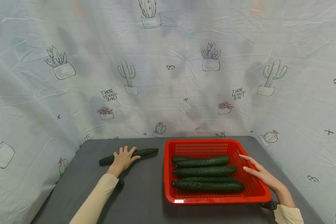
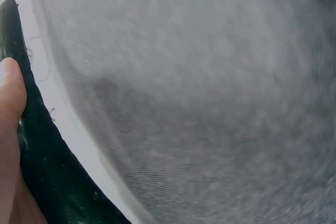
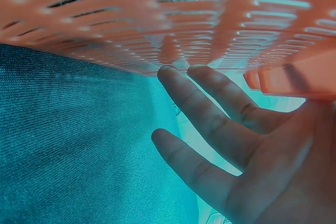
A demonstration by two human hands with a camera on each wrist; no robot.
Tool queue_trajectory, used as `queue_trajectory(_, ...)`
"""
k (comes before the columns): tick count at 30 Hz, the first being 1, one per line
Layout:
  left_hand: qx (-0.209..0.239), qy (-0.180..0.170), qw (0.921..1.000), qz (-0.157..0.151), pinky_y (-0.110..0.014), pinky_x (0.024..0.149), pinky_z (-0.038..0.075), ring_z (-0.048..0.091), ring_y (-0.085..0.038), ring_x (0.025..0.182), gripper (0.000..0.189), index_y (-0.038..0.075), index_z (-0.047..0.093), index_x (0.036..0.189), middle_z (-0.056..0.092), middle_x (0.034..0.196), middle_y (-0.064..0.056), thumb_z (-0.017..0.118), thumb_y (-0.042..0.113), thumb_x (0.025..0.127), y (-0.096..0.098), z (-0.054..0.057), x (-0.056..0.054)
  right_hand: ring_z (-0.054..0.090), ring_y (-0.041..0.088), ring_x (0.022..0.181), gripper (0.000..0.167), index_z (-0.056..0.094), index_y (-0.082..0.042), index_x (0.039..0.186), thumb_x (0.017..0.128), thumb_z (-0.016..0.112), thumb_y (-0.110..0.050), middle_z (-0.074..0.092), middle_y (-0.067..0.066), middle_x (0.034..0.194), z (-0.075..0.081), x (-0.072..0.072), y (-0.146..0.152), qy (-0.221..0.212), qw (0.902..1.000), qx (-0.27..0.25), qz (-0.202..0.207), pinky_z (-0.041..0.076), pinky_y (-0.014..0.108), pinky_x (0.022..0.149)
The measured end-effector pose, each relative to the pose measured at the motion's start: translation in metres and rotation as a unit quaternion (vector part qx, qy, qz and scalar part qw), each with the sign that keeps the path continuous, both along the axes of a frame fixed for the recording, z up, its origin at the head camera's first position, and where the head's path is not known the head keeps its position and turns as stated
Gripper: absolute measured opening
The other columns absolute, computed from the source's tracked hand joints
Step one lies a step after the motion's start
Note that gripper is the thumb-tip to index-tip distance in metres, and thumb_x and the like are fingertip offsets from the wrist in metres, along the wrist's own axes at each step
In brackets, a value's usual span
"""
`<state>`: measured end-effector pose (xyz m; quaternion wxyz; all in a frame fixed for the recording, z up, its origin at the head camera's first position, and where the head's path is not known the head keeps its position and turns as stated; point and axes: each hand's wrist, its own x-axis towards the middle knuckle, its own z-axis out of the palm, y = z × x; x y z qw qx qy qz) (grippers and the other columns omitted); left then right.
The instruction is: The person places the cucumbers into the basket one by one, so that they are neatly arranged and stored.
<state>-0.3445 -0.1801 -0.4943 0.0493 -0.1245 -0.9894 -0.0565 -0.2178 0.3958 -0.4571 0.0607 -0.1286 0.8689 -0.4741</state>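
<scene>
A dark green cucumber [image 1: 146,152] lies at a slant on the left of the grey table. My left hand [image 1: 123,160] grips it from above near its middle, fingers over the far side. The left wrist view shows the thumb [image 2: 10,90] along the same cucumber. To the right is a red plastic basket [image 1: 168,174] with slotted walls, holding several cucumbers [image 1: 205,171] side by side. My right hand [image 1: 264,176] holds its right wall, with two digits showing inside. In the right wrist view, three extended fingers [image 3: 210,119] reach beneath the slotted basket.
Grey cloth covers the tabletop [image 1: 140,199]. White sheeting [image 1: 179,77] printed with cactus drawings hangs behind the table and along both sides. Dark wrist straps [image 1: 269,205] sit at the sleeve cuffs.
</scene>
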Motion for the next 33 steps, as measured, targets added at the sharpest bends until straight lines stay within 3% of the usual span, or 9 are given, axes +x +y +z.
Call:
queue_trajectory(7,0.034,0.043,0.9978,0.037,-0.062,0.071,0.036,0.044,-0.045,0.099,0.056,0.023,0.043,0.137,0.046,0.115,-0.025,0.046,0.055,0.091,0.010,0.011,0.008,0.014,0.042,0.132,0.052,0.023,-0.016,0.147,0.099,0.043,-0.020,0.014,0.019,0.151,-0.002,-0.001,0.001,0.003,1.0000,0.002,0.001,0.030,0.067,0.089)
queue_trajectory(12,0.034,0.072,0.9960,0.041,-0.057,0.067,0.037,0.047,-0.041,0.089,0.053,0.025,0.044,0.135,0.048,0.106,-0.023,0.047,0.054,0.091,0.019,0.023,0.013,0.021,0.020,0.132,0.051,0.023,-0.018,0.147,0.099,0.042,-0.021,0.015,0.017,0.151,-0.003,-0.001,0.003,0.003,1.0000,0.003,-0.001,0.030,0.066,0.090)
queue_trajectory(15,0.034,0.067,0.9963,0.040,-0.057,0.067,0.037,0.047,-0.041,0.088,0.053,0.025,0.045,0.135,0.048,0.105,-0.023,0.045,0.055,0.091,0.024,0.031,0.016,0.021,0.019,0.132,0.051,0.024,-0.017,0.147,0.099,0.042,-0.021,0.016,0.017,0.150,-0.004,-0.001,0.003,0.004,1.0000,0.002,0.000,0.030,0.066,0.091)
queue_trajectory(19,0.036,0.051,0.9974,0.037,-0.057,0.067,0.037,0.047,-0.043,0.090,0.054,0.025,0.043,0.135,0.048,0.107,-0.024,0.042,0.056,0.092,0.032,0.042,0.022,0.018,0.036,0.130,0.051,0.023,-0.016,0.147,0.100,0.041,-0.020,0.015,0.019,0.150,-0.004,-0.002,0.003,0.003,1.0000,0.001,0.000,0.030,0.066,0.090)
queue_trajectory(25,0.032,0.047,0.9978,0.034,-0.054,0.064,0.037,0.047,-0.042,0.086,0.055,0.026,0.041,0.136,0.048,0.106,-0.024,0.039,0.058,0.092,0.042,0.059,0.029,0.014,0.043,0.131,0.051,0.022,-0.015,0.147,0.100,0.041,-0.019,0.013,0.020,0.150,-0.002,-0.001,0.003,-0.002,1.0000,-0.001,0.003,0.030,0.066,0.090)
queue_trajectory(33,0.010,0.028,0.9992,0.027,-0.054,0.069,0.038,0.047,-0.041,0.089,0.060,0.027,0.038,0.139,0.047,0.110,-0.025,0.034,0.062,0.091,0.060,0.082,0.041,0.017,0.034,0.133,0.051,0.022,-0.016,0.147,0.100,0.041,-0.020,0.013,0.020,0.150,-0.002,-0.002,0.003,0.000,1.0000,0.000,0.005,0.030,0.066,0.090)
